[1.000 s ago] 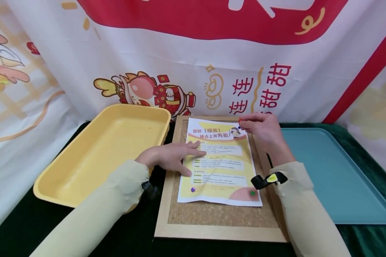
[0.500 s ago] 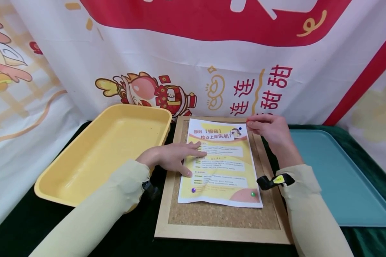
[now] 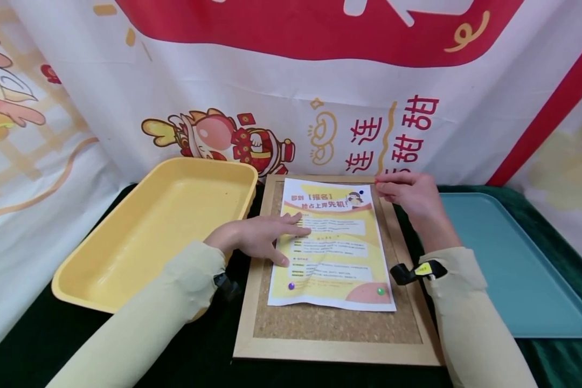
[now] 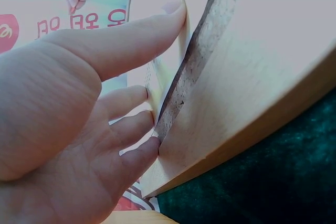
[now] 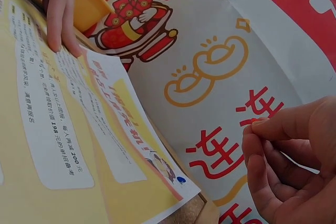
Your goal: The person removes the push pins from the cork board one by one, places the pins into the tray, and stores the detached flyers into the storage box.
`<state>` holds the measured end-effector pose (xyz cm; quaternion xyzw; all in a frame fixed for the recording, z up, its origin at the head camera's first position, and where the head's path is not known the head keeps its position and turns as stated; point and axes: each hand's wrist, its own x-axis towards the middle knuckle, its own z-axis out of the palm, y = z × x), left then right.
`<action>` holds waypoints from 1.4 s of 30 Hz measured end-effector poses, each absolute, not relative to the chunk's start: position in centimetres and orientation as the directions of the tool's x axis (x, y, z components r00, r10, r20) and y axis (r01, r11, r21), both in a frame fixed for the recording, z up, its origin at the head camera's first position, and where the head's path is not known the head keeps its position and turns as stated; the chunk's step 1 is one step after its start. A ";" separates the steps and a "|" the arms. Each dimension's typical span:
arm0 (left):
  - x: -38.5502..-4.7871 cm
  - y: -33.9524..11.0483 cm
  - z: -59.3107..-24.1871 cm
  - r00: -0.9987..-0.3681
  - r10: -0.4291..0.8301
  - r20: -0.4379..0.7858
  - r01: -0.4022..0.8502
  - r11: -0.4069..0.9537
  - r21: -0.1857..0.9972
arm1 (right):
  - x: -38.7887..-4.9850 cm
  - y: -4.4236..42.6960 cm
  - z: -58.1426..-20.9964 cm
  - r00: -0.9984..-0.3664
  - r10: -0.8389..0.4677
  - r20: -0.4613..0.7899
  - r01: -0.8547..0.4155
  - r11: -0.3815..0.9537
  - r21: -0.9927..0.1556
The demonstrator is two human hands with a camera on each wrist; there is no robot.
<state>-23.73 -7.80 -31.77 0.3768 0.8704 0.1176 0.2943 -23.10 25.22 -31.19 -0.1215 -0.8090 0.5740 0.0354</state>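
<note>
A yellow and white printed sheet (image 3: 332,291) lies on a wood-framed cork board (image 3: 339,353). Round-headed push pins stand in three corners: a purple pin (image 3: 291,286) at lower left, a green pin (image 3: 380,291) at lower right, a blue pin (image 3: 361,192) at upper right. My left hand (image 3: 257,236) rests on the sheet's left edge with fingers spread, and the left wrist view shows its thumb (image 4: 142,38) straight. Beyond the board's upper right corner, my right hand (image 3: 414,198) pinches a small red push pin (image 5: 257,120), mostly hidden by thumb and forefinger.
A deep yellow tub (image 3: 126,237) stands left of the board. To the right lies a flat blue-green tray (image 3: 509,269). Dark green cloth (image 3: 194,355) covers the table, and a printed white and red banner (image 3: 271,81) hangs behind.
My right hand has moved right from the sheet's upper right corner to past the board's edge, still pinching the red push pin. The blue pin now shows fully. My left hand stays in place.
</note>
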 end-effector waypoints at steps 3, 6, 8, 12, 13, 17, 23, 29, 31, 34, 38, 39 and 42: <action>-23.7 -7.8 -31.7 -0.540 0.732 -0.415 0.591 0.681 0.433 | -23.2 25.4 -31.2 -0.965 0.247 -0.088 0.165 0.311 -0.936; -23.6 -7.8 -31.7 -0.534 0.738 -0.412 0.592 0.674 0.441 | -23.2 25.7 -31.2 -0.961 0.258 -0.098 0.178 0.308 -0.935; -23.6 -7.8 -31.6 -0.531 0.739 -0.414 0.589 0.673 0.447 | -23.2 25.9 -31.3 -0.958 0.264 -0.107 0.189 0.305 -0.933; -23.6 -8.0 -31.6 -0.532 0.741 -0.410 0.587 0.672 0.452 | -23.4 26.1 -31.2 -0.953 0.277 -0.120 0.203 0.294 -0.934; -23.6 -8.1 -31.6 -0.535 0.737 -0.412 0.585 0.676 0.448 | -23.5 26.1 -31.2 -0.952 0.280 -0.121 0.204 0.288 -0.936; -23.5 -8.4 -31.4 -0.557 0.716 -0.421 0.575 0.698 0.427 | -23.7 26.4 -31.1 -0.954 0.277 -0.115 0.194 0.278 -0.941; -23.5 -8.3 -31.6 -0.554 0.722 -0.414 0.585 0.692 0.423 | -23.3 27.4 -31.1 -0.948 0.300 -0.106 0.190 0.266 -0.945; -23.6 -7.9 -31.8 -0.546 0.731 -0.410 0.591 0.682 0.431 | -22.8 28.4 -31.0 -0.942 0.315 -0.112 0.202 0.268 -0.942; -23.5 -7.9 -31.8 -0.549 0.727 -0.412 0.590 0.686 0.426 | -22.7 28.7 -31.0 -0.942 0.314 -0.117 0.205 0.264 -0.943; -23.5 -7.9 -31.8 -0.551 0.726 -0.412 0.587 0.688 0.426 | -22.6 29.0 -31.0 -0.941 0.316 -0.121 0.210 0.264 -0.941; -23.5 -7.8 -31.7 -0.548 0.729 -0.411 0.583 0.684 0.437 | -22.6 29.5 -31.1 -0.940 0.321 -0.119 0.210 0.266 -0.941; -23.5 -7.8 -31.7 -0.547 0.729 -0.411 0.582 0.684 0.440 | -22.6 29.6 -31.1 -0.939 0.322 -0.120 0.211 0.265 -0.941; -23.5 -7.8 -31.7 -0.544 0.730 -0.413 0.582 0.683 0.441 | -22.7 29.8 -31.2 -0.937 0.325 -0.127 0.219 0.265 -0.939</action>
